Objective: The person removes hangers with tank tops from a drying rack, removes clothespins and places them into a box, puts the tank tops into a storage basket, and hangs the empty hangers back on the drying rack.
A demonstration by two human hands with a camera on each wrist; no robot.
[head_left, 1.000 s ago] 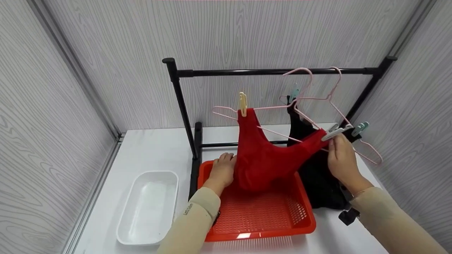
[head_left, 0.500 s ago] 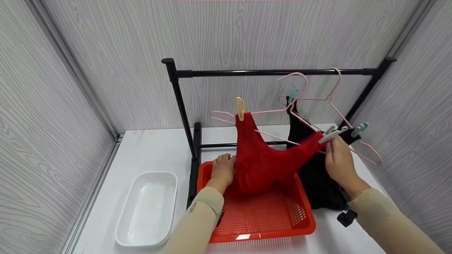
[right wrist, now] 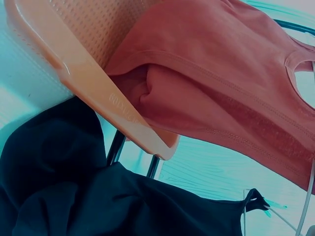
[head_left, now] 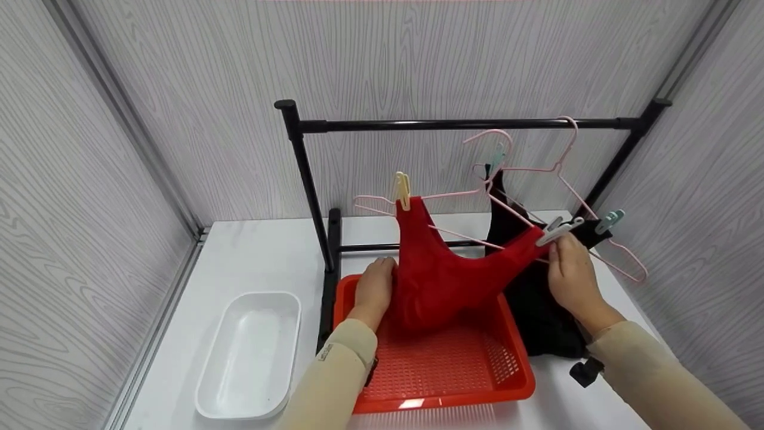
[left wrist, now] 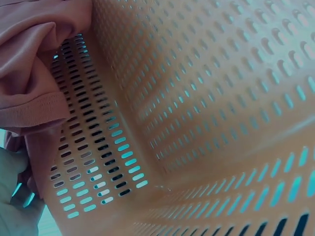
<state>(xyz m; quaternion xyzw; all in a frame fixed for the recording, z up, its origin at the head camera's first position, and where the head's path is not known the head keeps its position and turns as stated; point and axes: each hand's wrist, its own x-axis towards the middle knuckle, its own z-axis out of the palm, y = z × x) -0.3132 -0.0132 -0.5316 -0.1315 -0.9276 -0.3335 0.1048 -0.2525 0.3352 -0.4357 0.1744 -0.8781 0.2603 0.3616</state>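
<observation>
A red tank top [head_left: 456, 280] hangs from a pink hanger [head_left: 450, 194]. A yellow clothespin [head_left: 403, 191] clips its left strap and a white clothespin [head_left: 558, 231] its right strap. My right hand [head_left: 576, 278] grips the right strap end just below the white clothespin; the fingertips are partly hidden. At the garment's left edge, my left hand [head_left: 375, 291] holds the cloth, its fingertips hidden behind the fabric in the head view. The left wrist view shows part of that hand beside the bunched red cloth [left wrist: 34, 73]. Beneath lies a red perforated basket [head_left: 441, 401].
A black rack [head_left: 418, 126] stands behind, bearing a second pink hanger [head_left: 567, 143] with a black garment [head_left: 540, 313] clipped by teal clothespins [head_left: 610, 221]. To the left sits a white tray [head_left: 248, 358] on the white table [head_left: 233, 251].
The red tank top and its hanger have come down and slightly left, the hook dropping below the bar. My right hand has shifted slightly down and left with the strap.
</observation>
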